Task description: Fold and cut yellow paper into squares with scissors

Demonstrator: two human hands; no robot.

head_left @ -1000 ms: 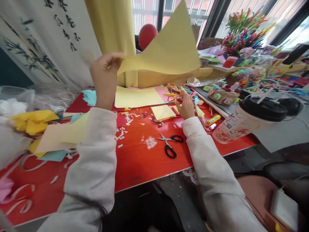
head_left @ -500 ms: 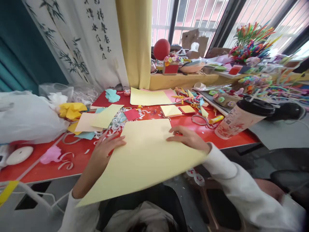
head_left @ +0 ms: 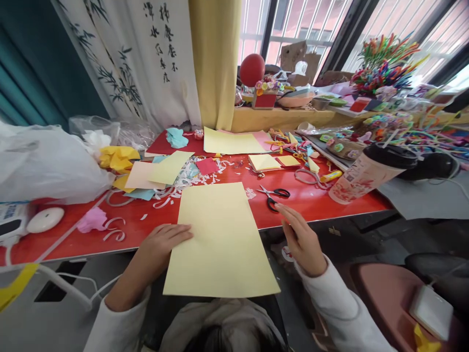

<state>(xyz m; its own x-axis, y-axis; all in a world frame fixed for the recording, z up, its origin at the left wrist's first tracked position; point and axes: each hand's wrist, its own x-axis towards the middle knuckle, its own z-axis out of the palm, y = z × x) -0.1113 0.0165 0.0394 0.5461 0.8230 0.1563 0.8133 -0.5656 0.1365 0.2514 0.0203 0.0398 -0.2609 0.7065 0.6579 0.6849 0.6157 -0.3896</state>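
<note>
A large pale yellow sheet of paper (head_left: 220, 239) lies partly on the red table, its near end reaching past the table's front edge. My left hand (head_left: 163, 244) holds the sheet's left edge, fingers on top; the thumb is hidden. To the right of the sheet, my right hand (head_left: 300, 239) is raised with its fingers apart and nothing in it. Its fingertips are nearest to the black-handled scissors (head_left: 271, 196), which lie on the table with their blades pointing left.
Paper pieces and white shreds (head_left: 186, 176) lie at the back left, near a white plastic bag (head_left: 47, 161). Small yellow squares (head_left: 264, 162) lie behind the scissors. A lidded cup (head_left: 366, 176) stands at the right. The red table (head_left: 308, 200) has its front edge before me.
My right hand has let go of the sheet and moved right, uncovering the scissors. The sheet has turned straighter and lies flatter. The view has shifted slightly.
</note>
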